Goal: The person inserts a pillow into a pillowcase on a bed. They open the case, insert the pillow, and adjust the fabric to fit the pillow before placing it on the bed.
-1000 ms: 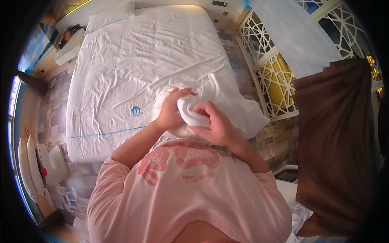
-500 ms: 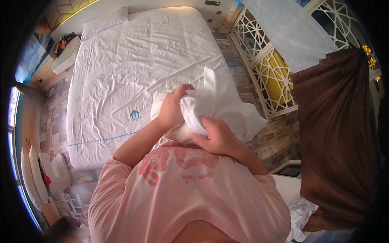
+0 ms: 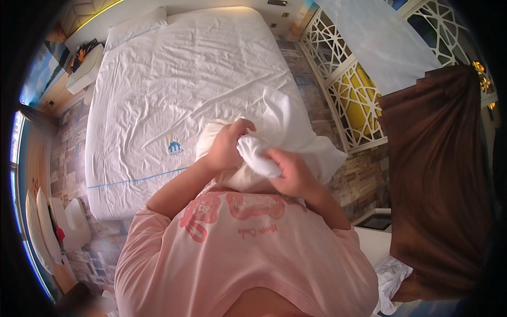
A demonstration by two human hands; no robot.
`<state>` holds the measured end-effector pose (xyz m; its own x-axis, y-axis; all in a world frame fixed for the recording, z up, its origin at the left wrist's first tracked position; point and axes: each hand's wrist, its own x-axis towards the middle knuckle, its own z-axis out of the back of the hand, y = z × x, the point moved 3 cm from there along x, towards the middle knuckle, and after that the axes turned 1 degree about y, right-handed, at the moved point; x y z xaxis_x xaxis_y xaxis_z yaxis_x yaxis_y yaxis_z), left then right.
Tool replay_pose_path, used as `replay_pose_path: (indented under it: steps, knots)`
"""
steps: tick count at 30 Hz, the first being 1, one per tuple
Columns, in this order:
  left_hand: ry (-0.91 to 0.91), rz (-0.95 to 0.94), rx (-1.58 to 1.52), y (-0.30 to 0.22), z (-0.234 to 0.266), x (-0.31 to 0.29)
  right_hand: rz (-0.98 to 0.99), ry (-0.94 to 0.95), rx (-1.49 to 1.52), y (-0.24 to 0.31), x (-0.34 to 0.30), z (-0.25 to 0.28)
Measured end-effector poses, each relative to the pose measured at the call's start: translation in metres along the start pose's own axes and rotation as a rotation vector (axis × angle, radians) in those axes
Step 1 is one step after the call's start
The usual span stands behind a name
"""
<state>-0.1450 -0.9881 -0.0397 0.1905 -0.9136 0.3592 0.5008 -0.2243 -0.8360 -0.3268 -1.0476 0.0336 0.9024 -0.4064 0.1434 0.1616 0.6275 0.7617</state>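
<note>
In front of my chest, close above the near edge of the bed, I hold a bunched white cloth [image 3: 261,160] that looks like a pillowcase. My left hand [image 3: 228,145] is closed round its gathered part, with the thumb and fingers curled over it. My right hand [image 3: 293,171] pinches the same gathered fold from the right. Loose white fabric spreads past my hands to the far side and to the right. Behind my left hand bulges a cream padded thing [image 3: 209,131], apparently a pillow, against my body; most of it is hidden.
A bed [image 3: 185,79] with a wrinkled white sheet lies ahead, a pillow [image 3: 138,29] at its far left corner. A bedside table [image 3: 87,71] stands left of it. White lattice panels [image 3: 359,100] and a brown curtain [image 3: 433,185] are at right. Two pillows [image 3: 42,227] lean at lower left.
The gathered fold has turned and bunched tighter between my hands. My right hand has shifted slightly to the right, and the upright flap of white fabric has fallen wider open.
</note>
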Motion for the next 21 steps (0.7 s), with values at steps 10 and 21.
replay_pose_path:
  steps: [10,21]
  knots:
    - [0.116,-0.304,-0.106,0.001,0.005,-0.019,-0.017,-0.286,-0.474,-0.036,-0.005,-0.003]
    - [-0.013,-0.121,-0.422,0.002,0.002,-0.001,-0.001,-0.258,-0.325,-0.012,-0.005,-0.011]
